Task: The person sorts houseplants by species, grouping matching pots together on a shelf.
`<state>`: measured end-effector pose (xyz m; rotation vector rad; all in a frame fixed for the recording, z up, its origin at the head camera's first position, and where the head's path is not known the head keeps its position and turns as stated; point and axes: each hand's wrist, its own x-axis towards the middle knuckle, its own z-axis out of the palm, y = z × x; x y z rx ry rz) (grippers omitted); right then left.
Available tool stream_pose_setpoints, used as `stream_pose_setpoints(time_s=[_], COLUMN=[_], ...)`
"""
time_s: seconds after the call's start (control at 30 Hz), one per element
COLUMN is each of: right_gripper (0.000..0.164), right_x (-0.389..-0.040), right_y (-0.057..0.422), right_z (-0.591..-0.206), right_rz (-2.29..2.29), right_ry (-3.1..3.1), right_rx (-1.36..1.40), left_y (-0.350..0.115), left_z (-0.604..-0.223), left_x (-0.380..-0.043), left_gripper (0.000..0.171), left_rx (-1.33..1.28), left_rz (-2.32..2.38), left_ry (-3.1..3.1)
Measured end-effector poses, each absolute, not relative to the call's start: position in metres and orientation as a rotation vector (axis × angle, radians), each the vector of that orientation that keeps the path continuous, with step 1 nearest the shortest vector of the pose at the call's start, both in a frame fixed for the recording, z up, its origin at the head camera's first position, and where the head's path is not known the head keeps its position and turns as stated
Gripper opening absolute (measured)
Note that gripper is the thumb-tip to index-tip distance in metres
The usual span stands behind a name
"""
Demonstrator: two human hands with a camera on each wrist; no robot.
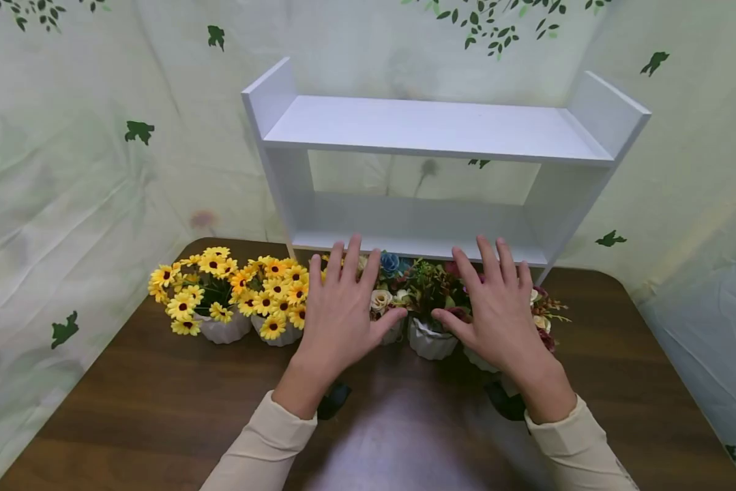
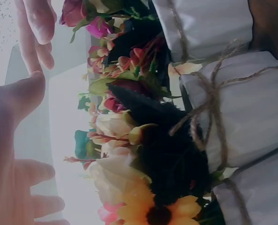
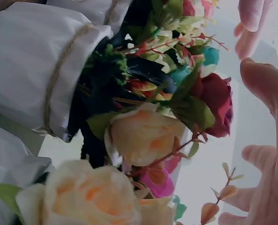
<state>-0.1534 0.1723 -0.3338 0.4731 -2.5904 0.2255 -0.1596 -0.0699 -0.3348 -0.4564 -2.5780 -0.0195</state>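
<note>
My left hand (image 1: 343,314) hovers over a row of potted artificial flowers, its fingers straight and spread. Beside it my right hand (image 1: 505,317) is held the same way, palm down, holding nothing. Under and between the hands stand white-wrapped pots, one with green foliage (image 1: 432,341) between the thumbs. In the left wrist view twine is tied round a white pot (image 2: 246,103), with a cream rose (image 2: 117,173) near the left hand's fingers. The right wrist view shows a dark red rose (image 3: 216,105) and a cream rose (image 3: 148,133), apart from the fingers. The hands hide several blooms in the head view.
Behind the flowers a white two-tier shelf (image 1: 435,126) stands at the table's back. Two pots of yellow daisies (image 1: 186,300) are at the left of the row. The brown wooden table (image 1: 159,416) extends in front. Leaf-patterned cloth (image 1: 85,218) hangs around it.
</note>
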Motion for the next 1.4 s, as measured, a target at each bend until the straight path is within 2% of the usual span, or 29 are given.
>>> stream_pose_setpoints(time_s=[0.27, 0.53, 0.63, 0.83, 1.0, 1.23, 1.33, 1.4], right_gripper=[0.099, 0.095, 0.084, 0.049, 0.039, 0.036, 0.033, 0.034], right_x=[-0.154, -0.153, -0.153, -0.148, -0.145, -0.145, -0.148, -0.152], right_y=[0.175, 0.174, 0.175, 0.182, 0.195, 0.231, 0.245, 0.251], right_z=[-0.340, -0.339, -0.336, -0.324, -0.310, -0.284, -0.277, -0.273], right_rz=[0.250, 0.316, 0.454, 0.792, 0.829, 0.838, 0.930, 0.997], right_ry=[-2.569, -2.570, -2.532, -2.309, -2.169, -2.234, -2.157, -2.094], right_rx=[0.478, 0.467, 0.498, 0.597, 0.622, 0.479, 0.302, 0.134], left_y=[-0.069, -0.068, -0.070, -0.084, -0.108, -0.153, -0.173, -0.187], left_z=[-0.337, -0.339, -0.338, -0.332, -0.326, -0.316, -0.313, -0.312], left_x=[-0.160, -0.159, -0.157, -0.145, -0.134, -0.125, -0.124, -0.124], left_gripper=[0.092, 0.090, 0.080, 0.061, 0.058, 0.054, 0.048, 0.051], left_rx=[-0.469, -0.484, -0.532, -0.666, -0.740, -0.786, -0.774, -0.744], left_rz=[0.021, 0.025, -0.015, -0.070, -0.117, -0.174, -0.200, -0.220], left_ry=[-2.571, -2.556, -2.514, -2.430, -2.354, -2.258, -2.257, -2.263])
